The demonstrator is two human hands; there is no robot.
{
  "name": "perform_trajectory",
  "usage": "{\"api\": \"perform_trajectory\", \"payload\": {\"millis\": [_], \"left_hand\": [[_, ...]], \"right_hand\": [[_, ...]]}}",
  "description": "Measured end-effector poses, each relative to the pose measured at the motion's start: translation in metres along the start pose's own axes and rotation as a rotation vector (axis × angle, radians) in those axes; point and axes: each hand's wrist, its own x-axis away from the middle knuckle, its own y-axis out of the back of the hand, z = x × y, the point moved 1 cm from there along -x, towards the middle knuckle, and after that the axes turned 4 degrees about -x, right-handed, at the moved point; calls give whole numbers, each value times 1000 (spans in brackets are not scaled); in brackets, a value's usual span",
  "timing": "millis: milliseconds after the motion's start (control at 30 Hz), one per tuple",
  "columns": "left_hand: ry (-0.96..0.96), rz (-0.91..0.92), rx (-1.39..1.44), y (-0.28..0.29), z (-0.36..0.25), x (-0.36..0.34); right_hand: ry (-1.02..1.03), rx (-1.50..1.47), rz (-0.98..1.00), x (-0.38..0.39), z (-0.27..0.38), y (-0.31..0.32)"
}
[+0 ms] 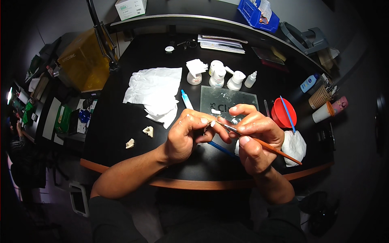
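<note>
Between the fingertips of my left hand [181,135] is a small white tooth-shaped piece [213,124]; its lower part is hidden by the fingers. In my right hand [261,139] is a thin brush [279,152] with an orange-brown handle, held like a pen. The brush tip points left and reaches close to the white piece; whether they touch I cannot tell. Beyond the hands lies a glass slab [248,97] with white smears on it. A blue stick-like tool [221,149] lies partly hidden beneath the hands.
White paper sheets [156,87] and a light-blue pen-like tool [186,99] lie left of the slab. Two cream cast pieces [148,131] sit farther left. Several white bottles [235,81] stand behind. At right are a red bowl [279,115], a blue stick [287,113] and crumpled tissue [294,150].
</note>
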Motion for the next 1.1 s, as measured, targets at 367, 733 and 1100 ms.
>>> {"api": "perform_trajectory", "payload": {"millis": [367, 733, 1100], "left_hand": [[5, -4, -9, 0, -1, 1], [-3, 2, -46, -1, -1, 0], [-12, -1, -45, -1, -2, 0]], "right_hand": [[-35, -37, -13, 3, 1, -1], [8, -1, 1, 3, -1, 1], [12, -7, 3, 3, -2, 2]]}}
